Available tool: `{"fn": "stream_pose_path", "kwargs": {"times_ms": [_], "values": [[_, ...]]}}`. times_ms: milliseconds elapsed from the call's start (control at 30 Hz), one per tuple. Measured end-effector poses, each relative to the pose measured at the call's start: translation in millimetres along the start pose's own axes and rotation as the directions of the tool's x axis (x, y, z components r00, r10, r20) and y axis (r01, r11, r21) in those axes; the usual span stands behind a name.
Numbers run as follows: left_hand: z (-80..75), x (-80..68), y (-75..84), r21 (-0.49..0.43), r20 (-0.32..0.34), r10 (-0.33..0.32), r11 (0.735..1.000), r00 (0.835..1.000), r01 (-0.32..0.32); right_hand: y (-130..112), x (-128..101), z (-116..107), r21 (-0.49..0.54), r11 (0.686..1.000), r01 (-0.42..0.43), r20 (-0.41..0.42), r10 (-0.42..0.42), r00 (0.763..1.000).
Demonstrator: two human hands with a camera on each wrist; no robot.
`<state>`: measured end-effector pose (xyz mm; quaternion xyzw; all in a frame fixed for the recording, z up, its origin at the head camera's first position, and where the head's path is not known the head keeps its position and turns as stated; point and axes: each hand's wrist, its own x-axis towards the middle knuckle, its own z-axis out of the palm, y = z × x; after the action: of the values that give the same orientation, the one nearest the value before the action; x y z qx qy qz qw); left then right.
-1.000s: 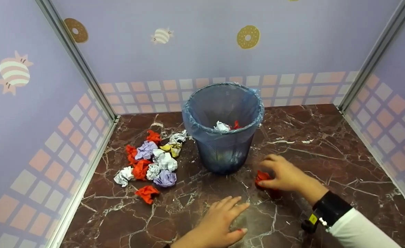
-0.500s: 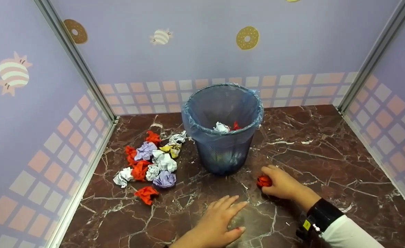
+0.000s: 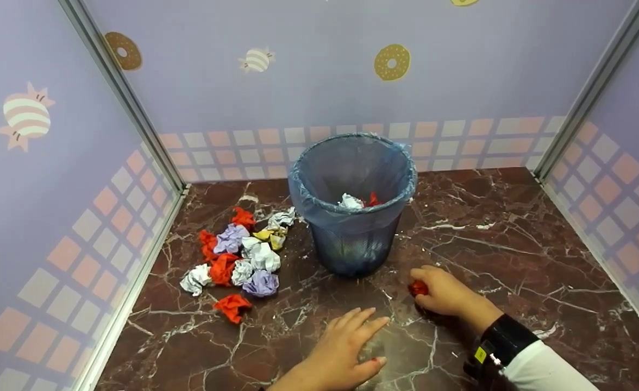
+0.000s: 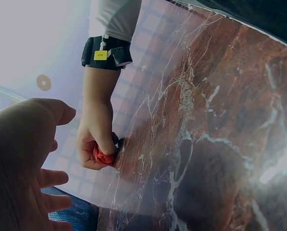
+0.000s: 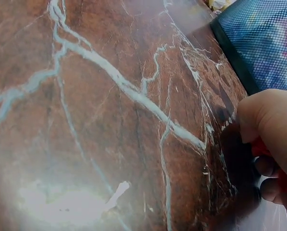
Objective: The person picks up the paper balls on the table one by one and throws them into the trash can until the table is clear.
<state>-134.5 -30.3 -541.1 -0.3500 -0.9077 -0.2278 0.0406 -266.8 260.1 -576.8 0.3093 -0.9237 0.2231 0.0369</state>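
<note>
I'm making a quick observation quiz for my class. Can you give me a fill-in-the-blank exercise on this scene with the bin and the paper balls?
1. The right hand has its grip closed on a crumpled paper ball coloured ____.
2. The left hand lies ____ on the marble table.
3. The mesh bin is lined with a ____ plastic bag.
4. The pile of paper balls lies to the bin's ____.

Missing words: red; flat; blue; left

Brown marble-patterned floor [image 3: 515,239] with white veining. Three lilac wall panels [image 3: 325,81] enclose it, printed with doughnuts, striped sweets and a checked band along the floor edge. Metal corner posts [image 3: 118,92].
</note>
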Motion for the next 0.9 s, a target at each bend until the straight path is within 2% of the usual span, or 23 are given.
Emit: {"fn": "stream_pose_path", "kwargs": {"times_ms": [167, 300, 400, 567, 733, 900], "values": [[-4.6, -1.0, -1.5, -0.014, 0.009, -0.023, 1.0, 1.0, 0.023, 3.3, 1.4, -7.1, 0.011, 1.0, 0.017, -0.009, -0.017, 1.0], [-10.5, -2.8, -4.8, -0.004, -0.003, -0.046, 0.999, 0.999, 0.046, 4.4, 4.3, -28.7, 0.051, 0.998, -0.045, 0.011, 0.045, 0.999], [-16.3, -3.8, -7.1, 0.017, -0.014, -0.071, 0.997, 0.997, 0.071, 2.6, 7.1, -54.5, 0.078, 0.988, -0.132, 0.036, 0.129, 0.991], [-29.6, -5.4, -11.6, 0.033, -0.011, -0.133, 0.99, 0.991, 0.134, -6.7, 14.3, -107.2, 0.143, 0.952, -0.272, 0.079, 0.263, 0.962], [-43.0, -7.3, -20.7, 0.037, -0.024, -0.177, 0.983, 0.984, 0.178, -15.2, 28.7, -158.0, 0.128, 0.96, -0.251, 0.007, 0.252, 0.968], [-56.7, -12.1, -30.6, 0.05, -0.064, -0.207, 0.976, 0.976, 0.211, -33.6, 48.9, -206.3, 0.059, 0.968, -0.245, -0.06, 0.249, 0.967]]}}
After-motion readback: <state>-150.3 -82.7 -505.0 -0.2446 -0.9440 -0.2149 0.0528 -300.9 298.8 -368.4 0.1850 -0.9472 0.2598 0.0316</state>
